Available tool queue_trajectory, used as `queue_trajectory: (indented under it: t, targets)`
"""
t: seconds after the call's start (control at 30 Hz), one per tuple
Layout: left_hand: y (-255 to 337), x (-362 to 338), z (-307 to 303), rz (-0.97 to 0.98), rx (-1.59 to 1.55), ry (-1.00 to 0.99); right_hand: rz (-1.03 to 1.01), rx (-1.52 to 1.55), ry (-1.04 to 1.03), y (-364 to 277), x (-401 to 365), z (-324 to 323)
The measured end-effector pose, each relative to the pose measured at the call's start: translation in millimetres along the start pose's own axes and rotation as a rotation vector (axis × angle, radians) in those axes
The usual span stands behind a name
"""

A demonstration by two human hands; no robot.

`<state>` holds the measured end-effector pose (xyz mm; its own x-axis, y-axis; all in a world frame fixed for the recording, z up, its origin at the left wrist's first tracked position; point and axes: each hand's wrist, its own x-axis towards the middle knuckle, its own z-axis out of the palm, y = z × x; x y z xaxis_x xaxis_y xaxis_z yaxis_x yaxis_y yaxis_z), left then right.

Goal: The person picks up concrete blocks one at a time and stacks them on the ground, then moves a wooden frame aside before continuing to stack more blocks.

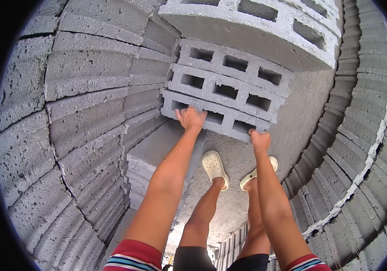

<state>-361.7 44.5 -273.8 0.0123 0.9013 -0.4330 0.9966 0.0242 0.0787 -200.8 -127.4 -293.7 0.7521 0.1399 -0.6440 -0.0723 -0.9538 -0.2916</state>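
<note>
Three grey hollow concrete blocks lie in a row on the ground, their rectangular holes facing up. My left hand is closed on the nearest concrete block, its fingers over the wall between the left and middle holes. At that block's right end, my right hand is closed on the edge, fingers dipping into the right hole. Fingertips of both hands are partly hidden inside the holes. The middle block and far block sit tight behind it.
Higher stacked blocks stand just beyond the row. Tall block walls rise on the left and right. A low stack is beside my left forearm. My feet in cream clogs stand on concrete ground.
</note>
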Motion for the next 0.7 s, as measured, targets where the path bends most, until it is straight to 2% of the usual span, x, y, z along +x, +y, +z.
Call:
queue_trajectory:
  t: [0.13,0.33,0.53,0.63,0.7]
  targets:
    - [0.1,-4.3,2.5,-0.056,0.075,-0.059,-0.005,0.103,0.077,10.4,-5.6,8.9]
    - [0.2,-11.8,2.6,-0.086,0.039,-0.119,0.058,0.145,0.048,19.9,-8.2,5.6]
    - [14.4,-7.0,-13.7,-0.058,0.081,-0.165,0.067,0.199,0.161,5.8,-6.3,1.3]
    - [10.3,-5.3,-13.2,0.001,0.037,-0.115,0.111,0.230,0.131,6.1,-7.4,3.0]
    - [4.5,0.4,-3.0,0.001,0.040,-0.107,0.082,0.224,0.193,-1.1,-14.6,9.7]
